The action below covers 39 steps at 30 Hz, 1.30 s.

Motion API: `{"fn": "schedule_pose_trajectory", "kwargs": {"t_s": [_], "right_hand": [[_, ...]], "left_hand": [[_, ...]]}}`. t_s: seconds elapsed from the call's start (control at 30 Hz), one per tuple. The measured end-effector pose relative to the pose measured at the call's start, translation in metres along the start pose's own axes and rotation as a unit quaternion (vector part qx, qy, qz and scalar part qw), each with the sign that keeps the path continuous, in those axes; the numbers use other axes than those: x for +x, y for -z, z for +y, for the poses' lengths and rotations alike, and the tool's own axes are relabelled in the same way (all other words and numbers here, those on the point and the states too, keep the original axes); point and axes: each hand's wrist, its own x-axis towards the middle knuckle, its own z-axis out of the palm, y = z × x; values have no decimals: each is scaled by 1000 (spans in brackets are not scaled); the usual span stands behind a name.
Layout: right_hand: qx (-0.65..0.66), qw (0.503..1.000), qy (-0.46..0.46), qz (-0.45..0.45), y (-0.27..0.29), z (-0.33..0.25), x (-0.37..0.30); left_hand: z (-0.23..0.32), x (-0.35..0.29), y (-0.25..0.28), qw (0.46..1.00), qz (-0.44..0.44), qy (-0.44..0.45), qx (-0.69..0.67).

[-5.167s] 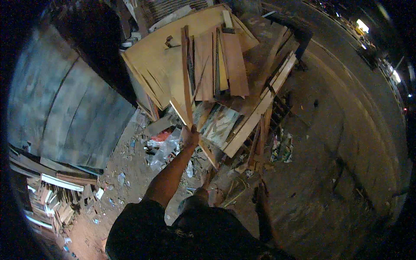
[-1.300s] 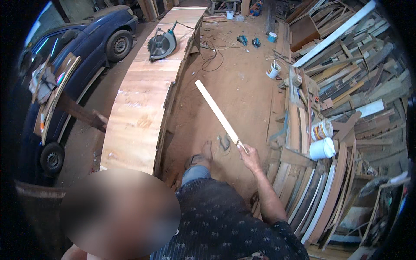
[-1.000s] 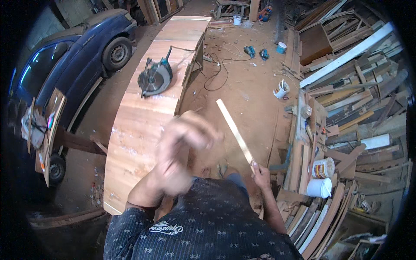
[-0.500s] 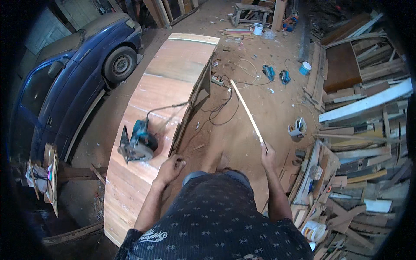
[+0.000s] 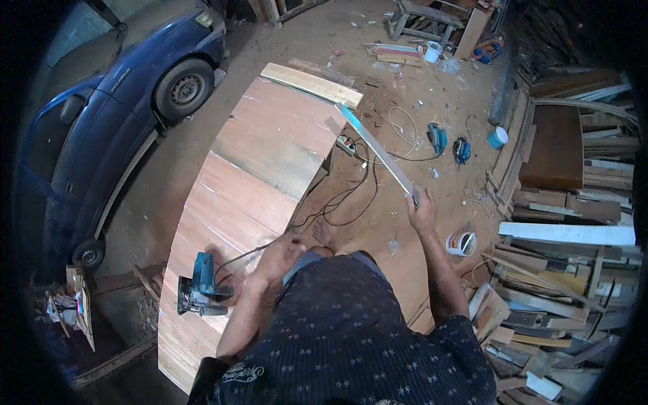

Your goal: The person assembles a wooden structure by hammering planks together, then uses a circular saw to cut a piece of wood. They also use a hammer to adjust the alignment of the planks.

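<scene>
My right hand [image 5: 422, 210] is closed around the near end of a long thin wooden strip [image 5: 385, 158]. The strip slants away to the far left, and its far end, coloured blue-green, reaches the edge of a wide panel of joined boards [image 5: 250, 162]. My left hand [image 5: 278, 258] holds nothing; its fingers are loosely bent and apart, beside the panel's right edge and close to a power cord. That cord runs to a blue-green circular saw [image 5: 206, 287] resting on the nearer part of the panel.
A dusty blue car [image 5: 128, 101] stands to the left. On the dirt floor at right lie two blue-green power tools [image 5: 437, 138], tangled cords and a white bucket [image 5: 461, 243]. Stacked scrap timber [image 5: 567, 270] fills the right side. A wooden bench [image 5: 432, 20] stands far back.
I have moved forward along the panel, so the saw now appears nearer. The strip has swung left, its far end now at the panel's far edge. My left hand has moved forward.
</scene>
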Motion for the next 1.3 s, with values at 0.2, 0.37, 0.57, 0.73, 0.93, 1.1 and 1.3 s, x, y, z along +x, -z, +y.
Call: {"fn": "schedule_pose_trajectory", "kwargs": {"t_s": [0.2,0.37,0.57,0.73,0.93,1.1,1.3], "right_hand": [[-29,995,-48,-80,-19,24,104],[23,991,-37,-124,-57,53,174],[124,966,-12,-227,-78,88,248],[150,943,23,-295,-81,93,284],[246,870,6,-428,-84,59,305],[346,805,127,-464,-82,-82,290],[331,642,403,-563,-101,-226,233]], "left_hand": [[59,124,69,998,32,7,48],[62,178,86,994,70,64,57],[63,213,58,980,105,166,37],[91,238,27,971,83,225,3],[131,296,23,967,129,213,-45],[94,301,-10,800,342,209,-446],[97,163,55,586,632,158,-482]]}}
